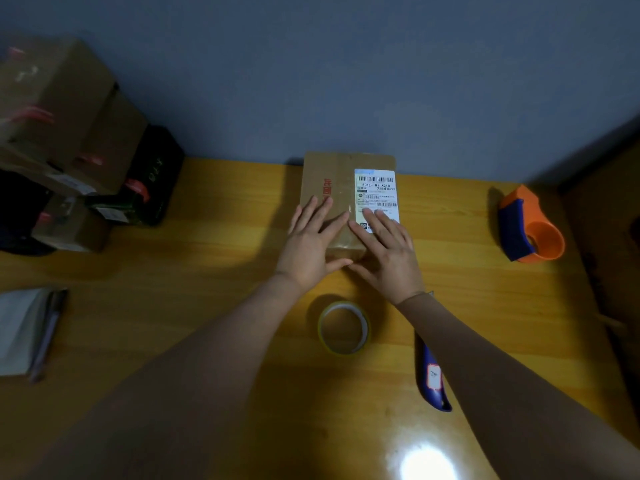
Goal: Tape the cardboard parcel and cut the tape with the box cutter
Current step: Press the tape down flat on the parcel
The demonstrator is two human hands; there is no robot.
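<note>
A yellow wooden table stands against a blue-grey wall. At its far left corner sits a blurred stack of cardboard boxes, with a black box beside them. Near the left edge lies a white notepad with a pen along its right side. An orange and blue tape dispenser rests at the right.

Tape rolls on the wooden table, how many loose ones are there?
1. The clear, yellowish roll of tape lies flat near the table's front edge, between the person's forearms. The orange and blue tape dispenser at the right looks empty, though its inside is partly hidden.
</note>
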